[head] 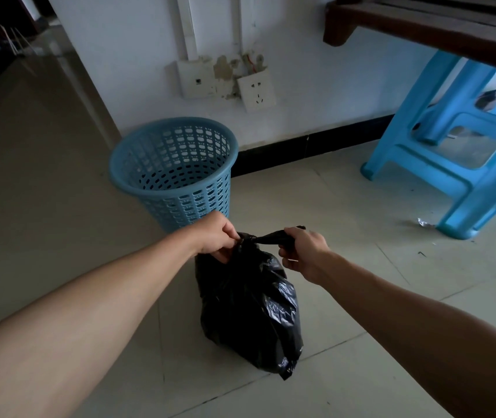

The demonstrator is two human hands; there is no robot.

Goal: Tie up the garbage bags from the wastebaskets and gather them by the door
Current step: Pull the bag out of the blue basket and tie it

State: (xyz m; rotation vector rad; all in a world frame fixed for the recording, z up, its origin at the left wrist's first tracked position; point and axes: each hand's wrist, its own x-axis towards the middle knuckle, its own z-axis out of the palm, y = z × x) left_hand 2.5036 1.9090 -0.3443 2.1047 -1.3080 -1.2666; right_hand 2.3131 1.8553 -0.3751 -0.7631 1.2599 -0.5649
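Black garbage bag (249, 312) upright on the tiled floor (59, 206), directly below both hands. Left hand (215, 236) grips the gathered neck of the bag; its fingers (225, 254) are curled tight on the bunched plastic, thumb on top. Right hand (304, 251) holds a twisted tail of the same bag, fingers clamped round it. The tail runs taut and nearly level from the left fingers across to the right fingers, with a short end sticking out past the right thumb. The bag body bulges beneath the fingers, its bottom corner nearest the camera; whether its full weight rests on the floor or partly hangs from the grip is hard to tell in this dim light. Blue perforated wastebasket (174, 170) stands just beyond the left fingers, no liner showing in it, close to the white wall. Two wall sockets (255, 89) sit above it, plaster chipped around them. Blue plastic stool (452, 152) stands well right of the right fingers, under a dark wooden frame (421, 22). Small foil scrap (423, 222) lies by the stool's leg.
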